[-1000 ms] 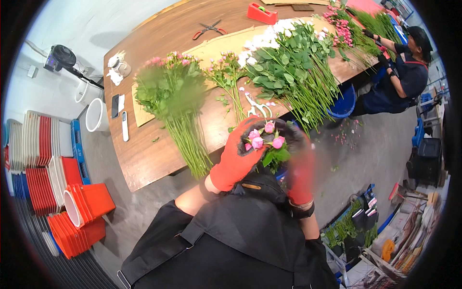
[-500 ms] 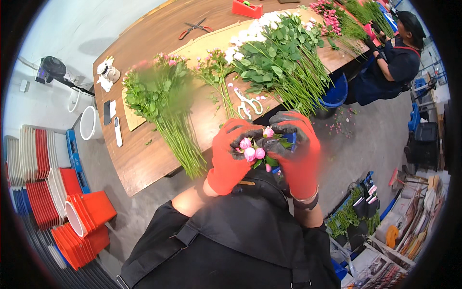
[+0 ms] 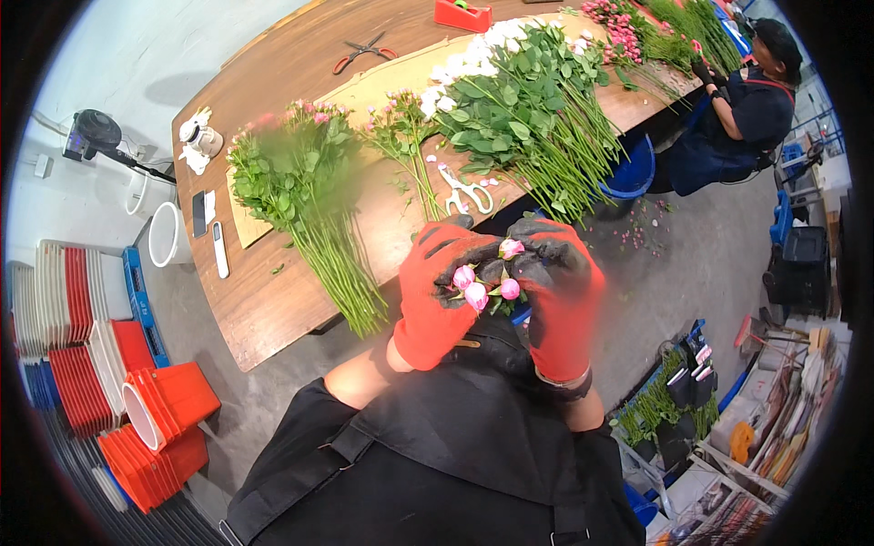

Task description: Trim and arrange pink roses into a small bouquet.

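Note:
Close to my body I hold a small spray of pink roses [image 3: 475, 297] between both gloved hands. My left hand [image 3: 439, 296], in a red glove with black palm and fingers, is closed around the spray just under its blooms. From the other side my right hand [image 3: 566, 305], gloved alike, has bent fingers closed at the upper bloom and leaves. The stems below are mostly hidden by my hands. Beyond my hands, white-handled scissors [image 3: 466, 191] lie at the table edge, beside a thin bunch of pink roses [image 3: 405, 136].
A large bundle of pink roses [image 3: 319, 209] lies left on the wooden table [image 3: 250, 309], white roses [image 3: 546, 118] right. Red-handled scissors [image 3: 364, 53] lie farther back. A blue bucket [image 3: 630, 173] stands by the table. A co-worker [image 3: 751, 109] handles flowers at far right.
My right hand has drawn slightly inward and down, and its fingers have shifted at the blooms. One bloom now sits farther right, apart from the others. The co-worker's hands have moved.

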Available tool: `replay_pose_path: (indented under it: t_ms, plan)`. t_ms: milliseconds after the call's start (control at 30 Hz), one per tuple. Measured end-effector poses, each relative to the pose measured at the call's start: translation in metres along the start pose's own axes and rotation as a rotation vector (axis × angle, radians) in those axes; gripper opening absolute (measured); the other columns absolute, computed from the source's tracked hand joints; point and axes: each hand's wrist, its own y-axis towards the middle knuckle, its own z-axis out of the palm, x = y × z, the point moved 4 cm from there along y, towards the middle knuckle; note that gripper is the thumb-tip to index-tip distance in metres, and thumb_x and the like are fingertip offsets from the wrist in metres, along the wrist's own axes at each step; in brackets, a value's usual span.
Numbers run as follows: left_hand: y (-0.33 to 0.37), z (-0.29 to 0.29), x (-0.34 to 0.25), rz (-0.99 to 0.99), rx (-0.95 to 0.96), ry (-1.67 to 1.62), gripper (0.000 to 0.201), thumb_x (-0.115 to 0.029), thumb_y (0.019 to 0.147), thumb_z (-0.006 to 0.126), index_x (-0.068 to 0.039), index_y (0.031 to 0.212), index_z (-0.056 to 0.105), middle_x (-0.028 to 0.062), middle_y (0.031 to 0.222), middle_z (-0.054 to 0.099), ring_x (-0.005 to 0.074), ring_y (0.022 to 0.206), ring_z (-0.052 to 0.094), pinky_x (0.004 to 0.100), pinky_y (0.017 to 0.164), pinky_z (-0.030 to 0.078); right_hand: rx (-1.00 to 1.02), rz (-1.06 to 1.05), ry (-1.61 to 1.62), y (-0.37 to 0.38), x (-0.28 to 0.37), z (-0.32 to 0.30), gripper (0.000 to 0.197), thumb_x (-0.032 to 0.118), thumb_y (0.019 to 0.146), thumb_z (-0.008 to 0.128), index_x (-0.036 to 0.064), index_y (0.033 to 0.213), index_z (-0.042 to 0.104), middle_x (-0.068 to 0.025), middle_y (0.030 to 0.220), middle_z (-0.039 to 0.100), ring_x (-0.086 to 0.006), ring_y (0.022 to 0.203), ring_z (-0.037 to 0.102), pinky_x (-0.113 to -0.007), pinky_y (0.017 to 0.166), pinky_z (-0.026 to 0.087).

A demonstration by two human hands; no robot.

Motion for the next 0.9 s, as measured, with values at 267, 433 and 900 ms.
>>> replay_pose_path:
  t_ms: [267, 433, 900]
  plan:
    - [-0.005, 0.004, 0.019, -0.328, 0.022, -0.333, 0.035, -0.002, 0.073, 0.076, 0.000, 0.107, 0.075, 0.0110, 0.102, 0.069, 0.0240, 0.092, 0.068, 0.0344, 0.085, 0.053, -0.058, 0.049, 0.074, -0.002, -0.009, 0.002, 0.036, -0.003, 0.079, 0.080, 0.0001, 0.113, 0.069, -0.0125, 0.122, 0.068, -0.0263, 0.118, 0.063, -0.037, 0.102, 0.048]
    - [-0.003, 0.003, 0.015, -0.232, 0.022, -0.341, 0.040, 0.000, 0.068, 0.075, -0.002, 0.108, 0.076, 0.0097, 0.102, 0.069, 0.0240, 0.094, 0.068, 0.0347, 0.085, 0.054, 0.001, -0.219, -0.217, 0.010, 0.005, -0.003, 0.034, 0.004, 0.078, 0.083, 0.0033, 0.110, 0.073, -0.0115, 0.118, 0.071, -0.0307, 0.117, 0.064, -0.041, 0.104, 0.046]
    - [-0.015, 0.015, 0.006, -0.351, -0.016, -0.386, 0.027, -0.009, 0.086, 0.076, 0.001, 0.111, 0.071, 0.0064, 0.103, 0.071, 0.0162, 0.093, 0.066, 0.0315, 0.086, 0.053, -0.224, -0.093, 0.014, -0.019, -0.011, 0.014, 0.027, 0.004, 0.084, 0.076, 0.0009, 0.110, 0.069, -0.0106, 0.116, 0.069, -0.0261, 0.112, 0.064, -0.042, 0.104, 0.047]
